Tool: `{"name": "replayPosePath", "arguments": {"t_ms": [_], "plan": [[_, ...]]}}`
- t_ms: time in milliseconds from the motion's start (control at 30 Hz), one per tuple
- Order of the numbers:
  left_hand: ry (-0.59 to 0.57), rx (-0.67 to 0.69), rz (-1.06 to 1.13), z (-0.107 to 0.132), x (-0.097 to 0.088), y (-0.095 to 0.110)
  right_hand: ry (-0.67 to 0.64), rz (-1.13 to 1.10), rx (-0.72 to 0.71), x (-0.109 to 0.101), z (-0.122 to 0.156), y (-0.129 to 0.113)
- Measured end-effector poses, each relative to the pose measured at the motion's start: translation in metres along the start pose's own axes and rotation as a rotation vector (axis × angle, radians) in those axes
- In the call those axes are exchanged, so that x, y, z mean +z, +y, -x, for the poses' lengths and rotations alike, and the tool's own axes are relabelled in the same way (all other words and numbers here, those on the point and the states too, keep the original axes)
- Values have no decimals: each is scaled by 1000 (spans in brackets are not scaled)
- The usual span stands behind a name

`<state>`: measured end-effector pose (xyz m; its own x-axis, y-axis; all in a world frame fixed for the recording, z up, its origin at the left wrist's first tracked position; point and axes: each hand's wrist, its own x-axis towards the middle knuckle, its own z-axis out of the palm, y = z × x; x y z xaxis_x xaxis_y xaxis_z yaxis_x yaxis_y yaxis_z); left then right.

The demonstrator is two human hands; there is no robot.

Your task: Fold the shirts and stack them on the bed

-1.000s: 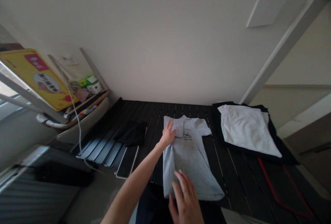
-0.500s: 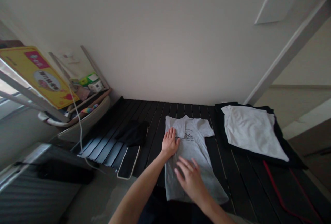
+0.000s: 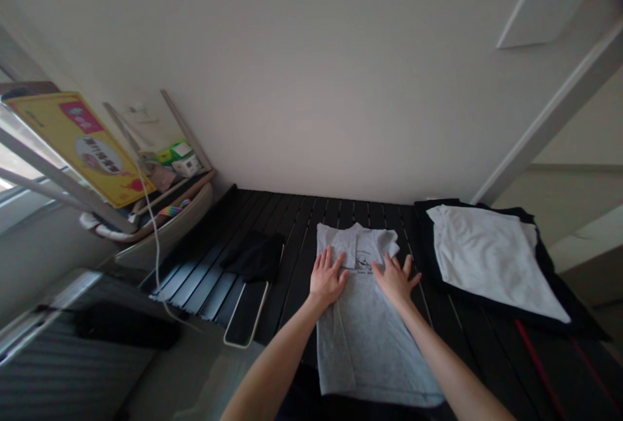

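Working left to right from my feed, with 12 o'clock at the far wall, I saw a yellow board (image 3: 80, 148) leaning at far left, above a cream tray (image 3: 170, 229) holding small boxes (image 3: 182, 163). A white cable (image 3: 156, 259) hung down from there past the near-left corner of the slatted table (image 3: 292, 216), which was black. On the table, at 9 o'clock from my work, lay a black cloth (image 3: 256, 257), with a black pad (image 3: 246, 314) in a pale frame just below it, at about 8 o'clock.

The grey T-shirt (image 3: 370, 343) lay flat at the table's middle and ran off its near edge toward me. Its collar pointed to 12 and its hem to 6, so its long axis ran nearly straight up and down my view, leaning slightly toward 5 at the hem.

My left hand (image 3: 327, 280) was open, palm down on the shirt's upper left side, fingers spread. My right hand (image 3: 395, 280) was equally open and flat at the upper right, near the sleeve. Neither had hold of any fabric.

At 3 o'clock, well clear of the right hand, a white shirt (image 3: 491, 259) lay on a black garment (image 3: 549, 285), with a red cord (image 3: 538, 359) below it at 4 o'clock.
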<state>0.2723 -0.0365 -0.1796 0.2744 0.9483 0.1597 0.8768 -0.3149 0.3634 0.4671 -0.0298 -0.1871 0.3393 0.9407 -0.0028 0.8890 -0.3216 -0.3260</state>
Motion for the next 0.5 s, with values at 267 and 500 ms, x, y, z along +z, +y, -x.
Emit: {"name": "replayPosePath", "arguments": {"t_ms": [267,500], "plan": [[62,-12,109,1,-8,-5,-64,-91,-525,-6,30,-70],[5,-23,-46,2,-10,-4,-329,-165,-573,6,26,-77]]}}
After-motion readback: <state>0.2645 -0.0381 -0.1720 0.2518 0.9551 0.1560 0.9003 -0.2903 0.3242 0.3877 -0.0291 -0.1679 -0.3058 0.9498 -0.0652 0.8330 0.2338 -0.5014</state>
